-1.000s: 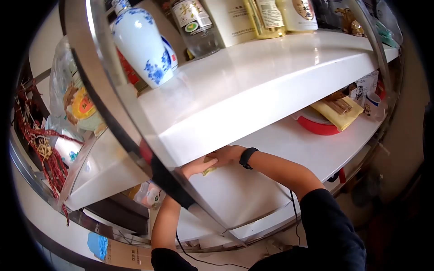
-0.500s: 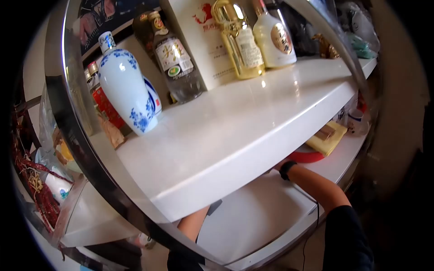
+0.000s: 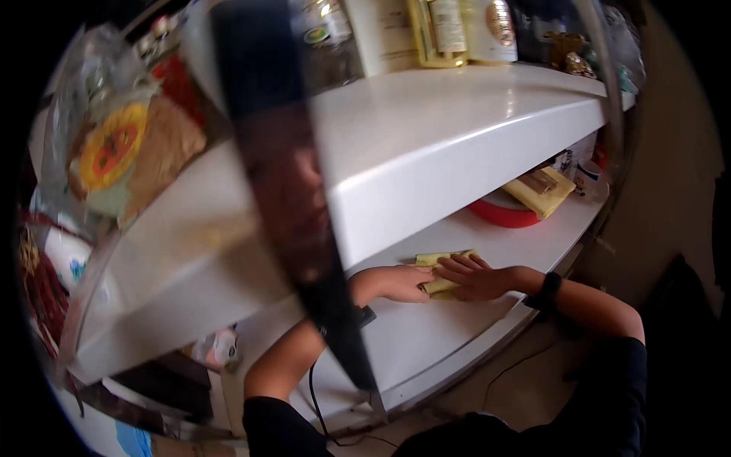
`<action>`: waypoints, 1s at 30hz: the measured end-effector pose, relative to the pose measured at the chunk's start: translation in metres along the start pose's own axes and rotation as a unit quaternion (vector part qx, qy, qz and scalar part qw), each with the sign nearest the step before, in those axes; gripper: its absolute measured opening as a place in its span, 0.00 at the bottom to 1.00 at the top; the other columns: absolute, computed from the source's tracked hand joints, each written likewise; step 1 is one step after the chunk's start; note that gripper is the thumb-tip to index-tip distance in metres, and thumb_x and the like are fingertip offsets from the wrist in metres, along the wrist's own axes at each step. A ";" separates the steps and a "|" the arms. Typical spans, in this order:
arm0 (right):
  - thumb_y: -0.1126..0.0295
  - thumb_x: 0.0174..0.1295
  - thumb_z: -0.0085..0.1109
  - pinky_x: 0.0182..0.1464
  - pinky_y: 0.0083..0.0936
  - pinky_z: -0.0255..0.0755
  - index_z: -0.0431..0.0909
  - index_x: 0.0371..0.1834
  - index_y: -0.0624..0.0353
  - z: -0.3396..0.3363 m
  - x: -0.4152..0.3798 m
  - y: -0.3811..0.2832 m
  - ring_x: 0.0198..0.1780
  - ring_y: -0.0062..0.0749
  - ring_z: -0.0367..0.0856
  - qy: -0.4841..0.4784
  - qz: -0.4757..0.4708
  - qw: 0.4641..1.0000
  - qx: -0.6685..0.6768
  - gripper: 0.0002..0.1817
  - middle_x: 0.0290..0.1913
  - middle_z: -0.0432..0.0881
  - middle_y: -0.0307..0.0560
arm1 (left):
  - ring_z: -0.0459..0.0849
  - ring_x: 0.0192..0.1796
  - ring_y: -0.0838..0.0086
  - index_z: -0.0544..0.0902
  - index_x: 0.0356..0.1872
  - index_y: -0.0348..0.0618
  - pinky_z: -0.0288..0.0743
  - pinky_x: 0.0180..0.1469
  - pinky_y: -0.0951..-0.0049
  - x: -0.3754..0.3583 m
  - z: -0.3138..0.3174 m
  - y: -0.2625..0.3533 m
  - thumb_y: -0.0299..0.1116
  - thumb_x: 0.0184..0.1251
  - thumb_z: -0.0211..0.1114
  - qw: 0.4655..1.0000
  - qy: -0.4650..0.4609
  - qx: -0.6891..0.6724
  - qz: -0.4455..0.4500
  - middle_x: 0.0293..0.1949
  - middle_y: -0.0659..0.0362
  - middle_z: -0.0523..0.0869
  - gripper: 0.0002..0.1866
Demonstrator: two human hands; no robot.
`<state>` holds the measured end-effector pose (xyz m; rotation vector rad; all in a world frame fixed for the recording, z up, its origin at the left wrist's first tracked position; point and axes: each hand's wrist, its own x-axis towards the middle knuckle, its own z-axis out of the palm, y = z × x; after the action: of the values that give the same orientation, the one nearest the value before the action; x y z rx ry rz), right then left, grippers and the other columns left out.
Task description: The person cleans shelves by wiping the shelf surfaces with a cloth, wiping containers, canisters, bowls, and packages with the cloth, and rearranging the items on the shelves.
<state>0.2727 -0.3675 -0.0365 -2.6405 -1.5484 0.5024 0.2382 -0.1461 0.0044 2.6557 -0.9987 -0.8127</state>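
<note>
A folded yellow-green cloth (image 3: pixel 447 259) lies on the lower white shelf (image 3: pixel 381 327), beneath both hands. My left hand (image 3: pixel 405 283) grips its left end, with the fingertips partly hidden by the folds. Flat across the top of the cloth rests my right hand (image 3: pixel 481 279), its fingers stretched out and spread, close to the left fingertips. A black band circles the right wrist, and a dark wristband (image 3: pixel 367 315) shows in part at the left one.
Above my hands juts the thick upper shelf (image 3: pixel 426 194), with bottles (image 3: pixel 442 30) on it. A dark metal post (image 3: pixel 293 228) stands in front of the left forearm. Behind the hands sits a red round container (image 3: pixel 502 215) with another yellow cloth (image 3: pixel 550 199) over it. A black cable hangs below.
Both hands have come out from under the upper shelf toward the front, and the yellow-green cloth now shows beneath them. My view has shifted, with the metal post nearer the middle.
</note>
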 end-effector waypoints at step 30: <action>0.57 0.68 0.40 0.69 0.51 0.22 0.40 0.73 0.44 -0.013 0.156 -0.192 0.74 0.50 0.24 -0.148 -0.459 0.873 -0.074 0.32 0.74 0.32 0.51 | 0.71 0.56 0.52 0.62 0.61 0.35 0.65 0.58 0.61 -0.316 0.136 0.010 0.38 0.53 0.68 0.425 0.739 0.068 -0.519 0.54 0.43 0.71 0.36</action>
<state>0.1849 -0.1364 -0.0268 -1.5917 -2.7212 0.7142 -0.0396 0.0555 0.0304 2.2777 1.1115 1.5463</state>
